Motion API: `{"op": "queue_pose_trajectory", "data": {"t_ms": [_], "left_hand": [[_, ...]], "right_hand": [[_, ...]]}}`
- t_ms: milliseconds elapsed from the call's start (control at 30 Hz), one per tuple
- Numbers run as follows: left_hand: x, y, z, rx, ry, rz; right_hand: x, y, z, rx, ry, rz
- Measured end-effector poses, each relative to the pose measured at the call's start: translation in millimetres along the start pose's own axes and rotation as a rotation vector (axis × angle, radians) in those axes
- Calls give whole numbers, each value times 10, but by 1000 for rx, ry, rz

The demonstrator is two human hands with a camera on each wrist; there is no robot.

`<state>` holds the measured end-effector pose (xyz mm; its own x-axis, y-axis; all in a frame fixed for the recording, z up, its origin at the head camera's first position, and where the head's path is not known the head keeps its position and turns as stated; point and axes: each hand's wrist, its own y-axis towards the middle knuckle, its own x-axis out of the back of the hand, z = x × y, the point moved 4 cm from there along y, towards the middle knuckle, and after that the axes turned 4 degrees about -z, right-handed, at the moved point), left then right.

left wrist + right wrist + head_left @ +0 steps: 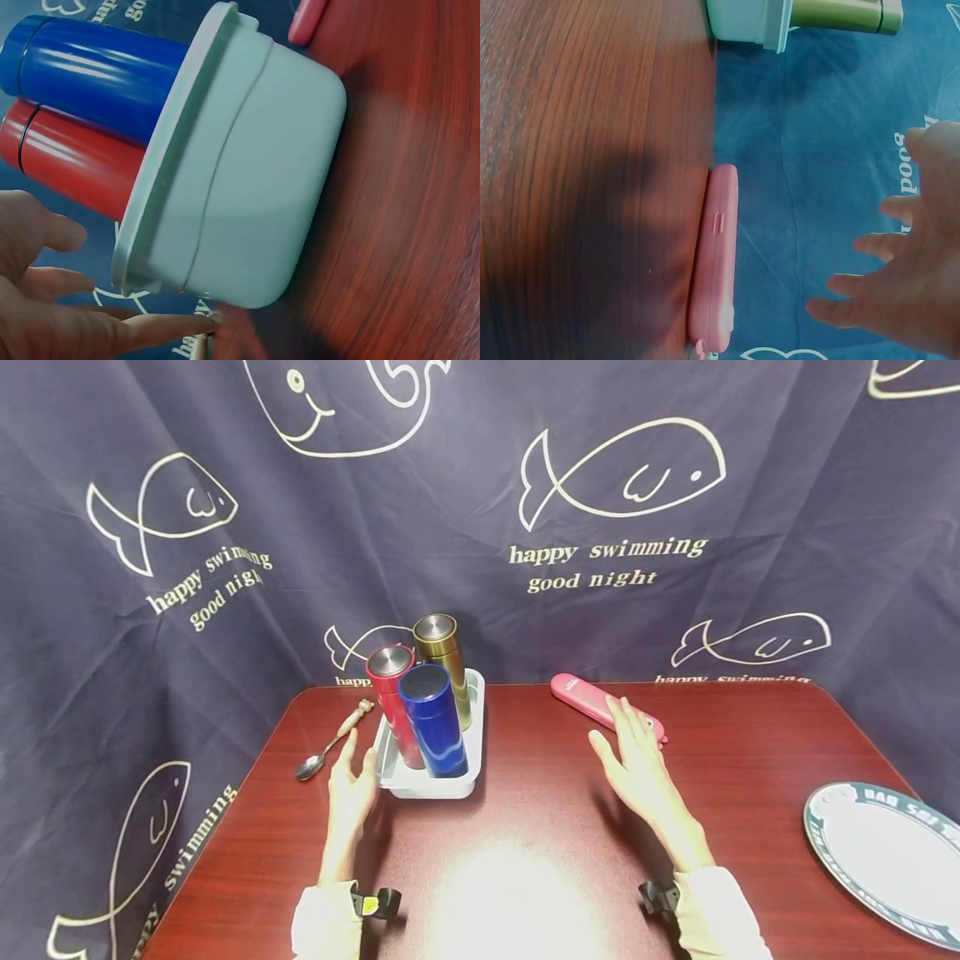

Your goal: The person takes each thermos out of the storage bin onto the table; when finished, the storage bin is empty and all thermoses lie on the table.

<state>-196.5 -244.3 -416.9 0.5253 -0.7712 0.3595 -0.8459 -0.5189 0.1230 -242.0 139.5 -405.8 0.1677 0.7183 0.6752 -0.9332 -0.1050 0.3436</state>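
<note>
I read "happy swimming good night" on the curtain [607, 564]; only my right wrist view shows the pink case's [714, 262] latch; both hands [352, 785] [637, 760] are spread, holding nothing.

I see a dark red wooden counter [540, 827]. On it sit a white tray [472, 752] at the back left, a spoon [330, 745] beside it, a pink case [588, 697] behind centre, and a green-rimmed plate [885, 852] at right.

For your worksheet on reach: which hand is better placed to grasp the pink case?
Right. The right hand hovers open just short of the pink case, while the left hand sits beside the white tray.
</note>
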Motion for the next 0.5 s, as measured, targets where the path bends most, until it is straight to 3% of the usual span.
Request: {"op": "queue_pose_trajectory", "data": {"t_ms": [233,500], "left_hand": [[-106,-37,105,194,-304,210],[-195,-73,169,297,-573,317]], "right_hand": [[-2,20,68,-19,60,47],[-69,32,144,-25,117,84]]}}
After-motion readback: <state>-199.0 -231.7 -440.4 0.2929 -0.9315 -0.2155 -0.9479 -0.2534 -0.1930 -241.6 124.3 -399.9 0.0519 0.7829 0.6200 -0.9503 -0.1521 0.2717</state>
